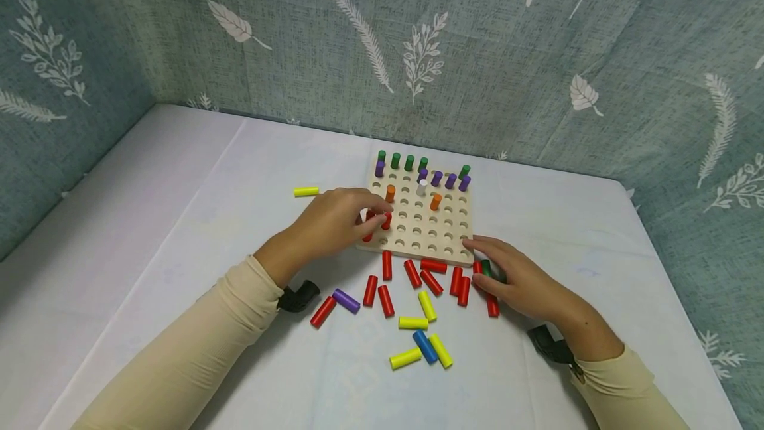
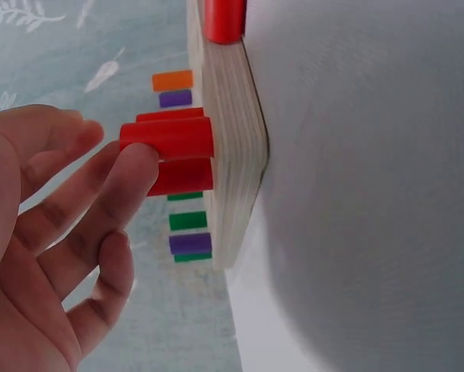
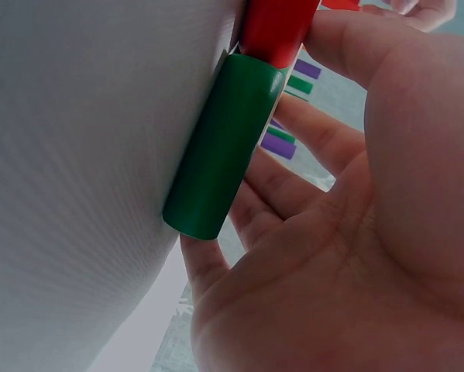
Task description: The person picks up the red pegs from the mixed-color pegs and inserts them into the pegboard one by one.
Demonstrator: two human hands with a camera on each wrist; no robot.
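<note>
My left hand (image 1: pixel 335 217) reaches over the front left of the pale wooden pegboard (image 1: pixel 432 234). Its thumb and index finger are around the upper part of a standing red peg (image 1: pixel 386 221). In the left wrist view the thumb tip is apart from the pegs, while a fingertip overlaps a nearer red peg (image 2: pixel 177 138). My right hand (image 1: pixel 525 283) rests by the board's front right corner with fingers extended. Beneath it lie a green peg (image 3: pixel 220 147) and a red peg (image 3: pixel 278 27), the thumb tip right beside the red one.
Green pegs (image 1: pixel 408 162) and purple pegs (image 1: pixel 450 181) stand in the back rows, with orange pegs (image 1: pixel 436 202) and a white peg (image 1: pixel 422 187) further forward. Loose red pegs (image 1: pixel 384 301), yellow pegs (image 1: pixel 406 358), a blue peg (image 1: pixel 425 346) and a purple peg (image 1: pixel 346 300) lie in front.
</note>
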